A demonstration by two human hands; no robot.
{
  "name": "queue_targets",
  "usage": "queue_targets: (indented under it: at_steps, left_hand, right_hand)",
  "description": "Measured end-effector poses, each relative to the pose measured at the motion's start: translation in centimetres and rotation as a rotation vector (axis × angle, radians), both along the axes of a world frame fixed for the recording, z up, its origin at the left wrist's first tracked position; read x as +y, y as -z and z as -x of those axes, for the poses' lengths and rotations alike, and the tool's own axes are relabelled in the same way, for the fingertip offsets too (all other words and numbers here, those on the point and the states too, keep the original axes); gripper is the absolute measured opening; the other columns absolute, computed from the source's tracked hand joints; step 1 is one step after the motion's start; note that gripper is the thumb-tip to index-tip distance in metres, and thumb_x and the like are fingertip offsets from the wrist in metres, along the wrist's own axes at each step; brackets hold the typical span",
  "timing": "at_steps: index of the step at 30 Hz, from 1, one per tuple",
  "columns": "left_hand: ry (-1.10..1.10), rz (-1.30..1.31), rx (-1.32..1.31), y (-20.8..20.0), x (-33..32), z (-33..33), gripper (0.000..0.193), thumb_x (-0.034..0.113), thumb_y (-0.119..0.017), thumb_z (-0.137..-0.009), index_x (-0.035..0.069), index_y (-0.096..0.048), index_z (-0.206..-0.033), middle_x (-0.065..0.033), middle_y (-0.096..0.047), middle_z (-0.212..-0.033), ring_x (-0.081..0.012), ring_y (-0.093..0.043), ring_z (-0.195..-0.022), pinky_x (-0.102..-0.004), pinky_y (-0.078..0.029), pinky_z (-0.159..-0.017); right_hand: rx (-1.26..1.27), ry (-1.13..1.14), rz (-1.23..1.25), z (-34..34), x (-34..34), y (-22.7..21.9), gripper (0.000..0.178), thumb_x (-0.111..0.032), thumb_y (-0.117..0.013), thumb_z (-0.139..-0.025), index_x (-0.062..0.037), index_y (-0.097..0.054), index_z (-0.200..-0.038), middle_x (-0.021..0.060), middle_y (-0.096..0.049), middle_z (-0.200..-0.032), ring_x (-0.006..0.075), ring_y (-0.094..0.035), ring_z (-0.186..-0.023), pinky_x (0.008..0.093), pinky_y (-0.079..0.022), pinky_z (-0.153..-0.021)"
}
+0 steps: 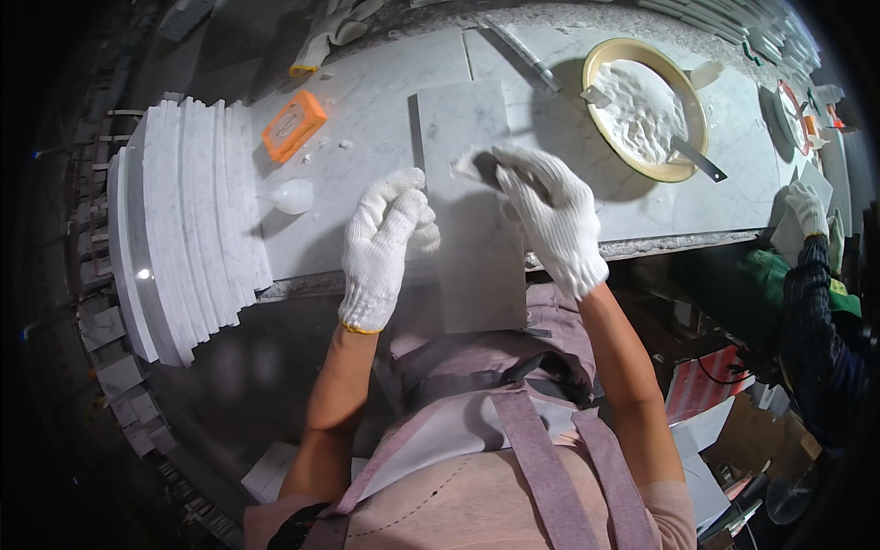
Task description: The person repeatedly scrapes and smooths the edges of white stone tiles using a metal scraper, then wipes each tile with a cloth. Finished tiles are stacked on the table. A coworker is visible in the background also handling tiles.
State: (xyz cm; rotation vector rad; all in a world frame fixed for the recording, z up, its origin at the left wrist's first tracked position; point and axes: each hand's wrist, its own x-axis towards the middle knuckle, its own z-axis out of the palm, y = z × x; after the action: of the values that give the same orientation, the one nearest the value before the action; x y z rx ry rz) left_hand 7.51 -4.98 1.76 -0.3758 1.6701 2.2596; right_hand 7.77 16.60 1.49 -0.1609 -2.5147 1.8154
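A long grey-veined stone tile (478, 266) lies across the table's near edge, its near end reaching over my lap. My left hand (380, 243), in a white knit glove, is closed on the tile's left edge, with the fingertips partly hidden. Over the tile, my right hand (555, 211), gloved alike, pinches a small putty scraper (481, 167) with white paste on its blade. Far right of the tile stands a yellow-rimmed bowl (642, 115) of white putty, with a putty knife (698, 158) resting in it.
Upright stone slabs (188, 225) stand in a row at left, beside an orange box (293, 126) and a white bulb-shaped bottle (291, 196). A tube (522, 53) and spare gloves (330, 41) lie at the back. At right, a co-worker's gloved hand (807, 208) holds a tile.
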Motion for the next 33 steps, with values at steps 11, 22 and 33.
queue_targets:
  at_steps: [11, 22, 33]
  left_hand:
    - [0.059, 0.009, 0.001, 1.7, -0.5, -2.0, 0.027, 0.009, -0.062, -0.105, 0.001, -0.064, -0.130, -0.0043, -0.068, -0.101, -0.0098, -0.065, -0.082, -0.0281, -0.059, -0.075]
    - [0.016, 0.188, 0.074, 1.3, -1.2, -2.6, 0.028, 0.009, -0.066, -0.103, 0.001, -0.067, -0.130, -0.0045, -0.071, -0.116, -0.0097, -0.066, -0.096, -0.0274, -0.057, -0.087]
    - [0.085, 0.292, 0.137, 0.1, 0.0, -5.8, 0.028, 0.012, -0.067, -0.103, 0.001, -0.067, -0.129, -0.0029, -0.071, -0.100, -0.0075, -0.065, -0.085, -0.0255, -0.055, -0.079]
  right_hand:
    - [-0.007, -0.360, -0.960, 1.2, -0.9, -0.6, 0.034, -0.023, -0.060, -0.100, -0.0238, -0.068, -0.134, 0.0111, -0.068, -0.105, 0.0325, -0.074, -0.079, 0.0436, -0.060, -0.065]
    - [0.097, -0.415, -1.171, 5.1, -2.7, -0.3, 0.030, -0.014, -0.056, -0.098, -0.0141, -0.067, -0.126, 0.0168, -0.067, -0.100, 0.0304, -0.074, -0.074, 0.0409, -0.057, -0.054]
    - [0.052, -0.411, -1.137, 8.7, -4.3, -0.7, 0.026, -0.009, -0.062, -0.094, -0.0076, -0.070, -0.119, 0.0153, -0.068, -0.113, 0.0301, -0.075, -0.092, 0.0408, -0.062, -0.066]
